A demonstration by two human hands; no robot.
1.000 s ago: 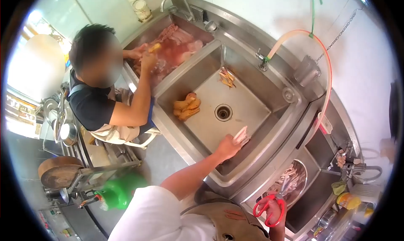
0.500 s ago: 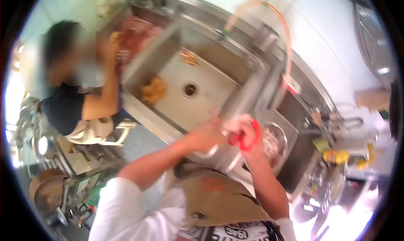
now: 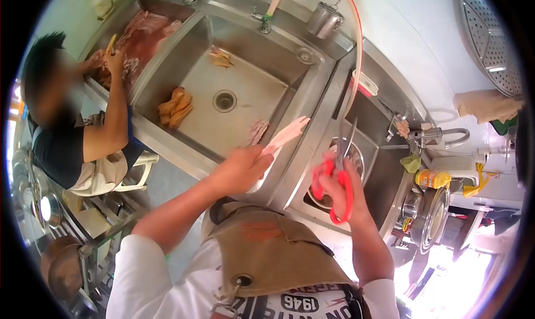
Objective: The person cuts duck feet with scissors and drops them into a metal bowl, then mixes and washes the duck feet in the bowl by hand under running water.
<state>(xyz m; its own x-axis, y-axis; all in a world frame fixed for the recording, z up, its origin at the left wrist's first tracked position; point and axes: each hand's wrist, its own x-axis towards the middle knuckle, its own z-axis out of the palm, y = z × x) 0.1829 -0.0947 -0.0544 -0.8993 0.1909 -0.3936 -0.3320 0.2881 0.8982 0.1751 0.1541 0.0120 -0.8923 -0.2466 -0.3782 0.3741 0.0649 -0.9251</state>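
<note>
My left hand [image 3: 242, 167] is closed around a long pale-pink strip of raw meat [image 3: 288, 135], whose free end points up and right over the sink's front corner. Red-handled scissors [image 3: 343, 152] are in my right hand [image 3: 344, 188]; their blades point upward and look slightly parted, away from the meat strip. Below the scissors, a round metal bowl [image 3: 356, 162] sits in the right basin, partly hidden by my hand. In the large sink [image 3: 251, 85], a small pile of pale strips [image 3: 257, 130] lies near my left hand.
Yellowish meat pieces [image 3: 175, 107] and a smaller pile [image 3: 221, 58] lie in the large sink. At left, a co-worker [image 3: 61, 135] holds a yellow-handled tool [image 3: 111, 43] over a basin of raw meat [image 3: 146, 35]. A hose [image 3: 358, 46] hangs over the divider. Faucets stand behind.
My hands have moved apart: the right one went right and down, and the scissor blades now point up. The pale strip in my left hand now shows clearly. The camera view has shifted.
</note>
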